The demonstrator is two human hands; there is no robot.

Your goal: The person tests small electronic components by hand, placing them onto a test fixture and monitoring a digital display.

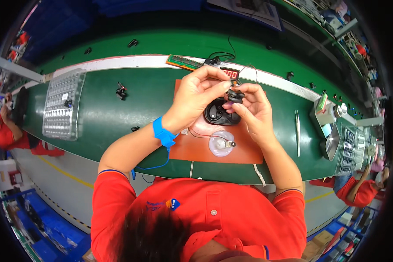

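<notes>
Both of my hands meet over the orange mat (pixel 249 146) on the green bench. My right hand (pixel 255 107) grips a small, rounded, glossy black part (pixel 235 96) between thumb and fingers. Right beside it, the thumb and forefinger of my left hand (pixel 201 89) are pinched together; what they hold is too small to make out. Under the hands lies a black oval case-like holder (pixel 214 117), partly covered by my fingers. Nearer me, a whitish round dish (pixel 220 150) has a small metal-ended piece on its rim, with thin wires running beside it.
Behind my hands are a red digital display (pixel 230 74) and a green circuit strip (pixel 183 62). A clear compartment tray (pixel 61 107) lies left; tweezers (pixel 298 133) and a metal bin (pixel 332 142) stand right. A blue wrist strap (pixel 163 132) trails a cord. Other people sit on both sides.
</notes>
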